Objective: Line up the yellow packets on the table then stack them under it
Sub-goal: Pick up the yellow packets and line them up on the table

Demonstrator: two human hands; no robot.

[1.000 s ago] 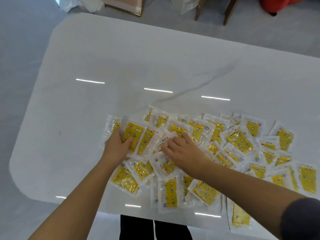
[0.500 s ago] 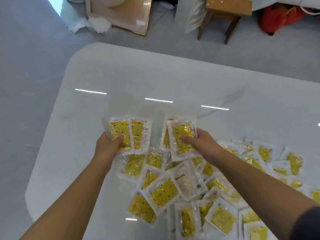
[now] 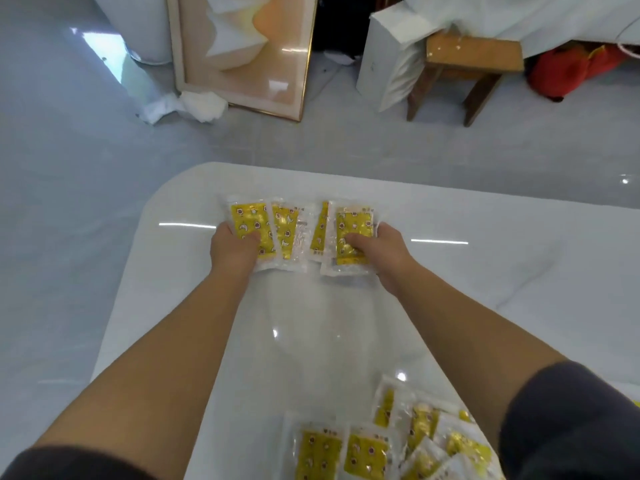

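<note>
White glossy tabletop (image 3: 502, 271): loose pile of yellow packets (image 3: 367, 455) at its near edge. At its far-left corner, left hand (image 3: 235, 251) pinches the left pair (image 3: 247, 218), thumb on top. Right hand (image 3: 379, 249) pinches the right pair (image 3: 356, 221) likewise. Suggest laying them flat, edges parallel to the tabletop's far edge, no overlap. It looks slick, so expect sliding. Beyond the tabletop: grey floor (image 3: 52, 237), leaning framed panel (image 3: 242, 74), wooden stool (image 3: 474, 57).

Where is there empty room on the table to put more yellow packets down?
The white table is bare between the two arms, from the packets gripped by the left hand and right hand back to the loose pile. It is bare to the right of the right hand too. The pile's near corner is crowded.
</note>
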